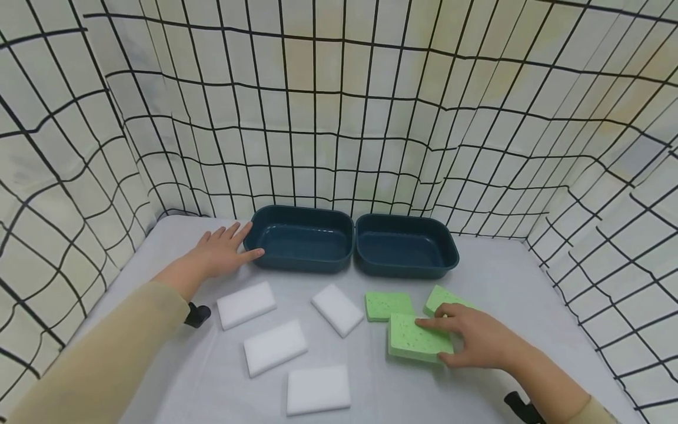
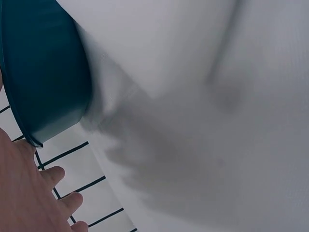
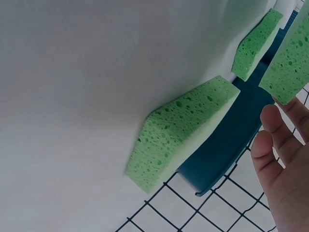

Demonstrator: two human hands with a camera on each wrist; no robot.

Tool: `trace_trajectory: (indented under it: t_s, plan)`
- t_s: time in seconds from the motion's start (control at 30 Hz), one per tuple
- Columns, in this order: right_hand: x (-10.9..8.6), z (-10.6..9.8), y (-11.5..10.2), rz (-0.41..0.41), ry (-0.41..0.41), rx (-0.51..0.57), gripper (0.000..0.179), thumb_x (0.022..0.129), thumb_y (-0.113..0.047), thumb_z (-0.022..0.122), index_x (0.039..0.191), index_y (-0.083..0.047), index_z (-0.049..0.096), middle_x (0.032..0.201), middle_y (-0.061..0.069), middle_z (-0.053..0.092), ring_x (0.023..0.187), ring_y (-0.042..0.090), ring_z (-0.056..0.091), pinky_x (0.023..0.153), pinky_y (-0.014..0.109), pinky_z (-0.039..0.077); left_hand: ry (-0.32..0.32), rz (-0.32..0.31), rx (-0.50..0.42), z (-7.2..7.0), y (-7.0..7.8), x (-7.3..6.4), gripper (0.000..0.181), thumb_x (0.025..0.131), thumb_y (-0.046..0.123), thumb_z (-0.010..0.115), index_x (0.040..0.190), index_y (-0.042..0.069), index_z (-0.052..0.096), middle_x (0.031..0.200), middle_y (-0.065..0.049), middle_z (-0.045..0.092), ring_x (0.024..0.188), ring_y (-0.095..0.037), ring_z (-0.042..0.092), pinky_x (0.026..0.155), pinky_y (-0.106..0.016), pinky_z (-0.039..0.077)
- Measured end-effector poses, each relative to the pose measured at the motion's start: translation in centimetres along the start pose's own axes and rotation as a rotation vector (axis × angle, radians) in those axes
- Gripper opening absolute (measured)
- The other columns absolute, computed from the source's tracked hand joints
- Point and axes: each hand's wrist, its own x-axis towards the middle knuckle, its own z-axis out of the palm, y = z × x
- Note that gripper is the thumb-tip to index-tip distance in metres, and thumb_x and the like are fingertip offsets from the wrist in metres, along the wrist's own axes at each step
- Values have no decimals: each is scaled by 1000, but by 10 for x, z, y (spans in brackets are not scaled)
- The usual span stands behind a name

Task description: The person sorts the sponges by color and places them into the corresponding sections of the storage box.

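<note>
My right hand (image 1: 479, 338) pinches a green sponge (image 1: 410, 337) between thumb and fingers, and the right wrist view shows it above the table. Behind it two more green sponges lie on the cloth, one flat on the left (image 1: 389, 306) and another (image 1: 445, 296) partly hidden by my fingers. My left hand (image 1: 219, 253) has its fingers spread at the left end of a dark blue tray (image 1: 299, 266), thumb over the near corner. In the left wrist view the fingers lie along the rim of that tray (image 2: 46, 82).
Beside the first tray stands a second dark blue tray (image 1: 405, 272), close against it. Several white foam blocks, among them one in the middle (image 1: 337, 310) and one in front (image 1: 318, 390), lie on the white cloth. Black wire mesh (image 1: 341, 91) encloses the back and sides.
</note>
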Motion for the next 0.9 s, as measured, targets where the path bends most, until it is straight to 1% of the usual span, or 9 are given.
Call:
trace_trajectory:
  t_s: [0.27, 0.4, 0.63, 0.83, 0.9]
  plan:
    - [12, -8, 2, 23, 44, 4, 59, 76, -37, 80, 133, -38, 64, 111, -11, 56, 92, 6, 52, 73, 28, 51, -12, -7, -31, -1, 3, -3, 105, 90, 81, 29, 159, 6, 4, 160, -31, 6, 143, -56, 6, 113, -69, 1]
    - [21, -13, 4, 26, 67, -4, 58, 76, -37, 79, 132, -38, 64, 112, -10, 57, 93, 7, 51, 74, 29, 51, -12, -8, -43, 0, 1, -2, 106, 89, 82, 28, 159, 6, 4, 160, -31, 5, 143, -56, 5, 113, -70, 0]
    - [39, -19, 4, 2, 111, 1, 57, 78, -35, 79, 133, -37, 65, 112, -8, 58, 92, 8, 52, 74, 31, 51, -12, -10, -48, 3, -1, 0, 108, 88, 84, 26, 159, 6, 4, 160, -31, 5, 143, -57, 6, 112, -70, 0]
    - [55, -25, 3, 11, 96, 26, 55, 82, -35, 76, 135, -37, 62, 116, -7, 59, 99, 11, 55, 79, 36, 52, -4, -8, -57, 1, -1, 0, 108, 88, 84, 28, 160, 6, 5, 160, -31, 5, 142, -57, 5, 112, -71, -1]
    - [60, -26, 3, 19, 89, 29, 54, 83, -35, 74, 136, -37, 61, 117, -6, 58, 99, 12, 54, 79, 36, 52, -1, -5, -54, 1, -1, 0, 107, 88, 83, 29, 160, 6, 6, 160, -31, 5, 142, -57, 5, 112, -70, -1]
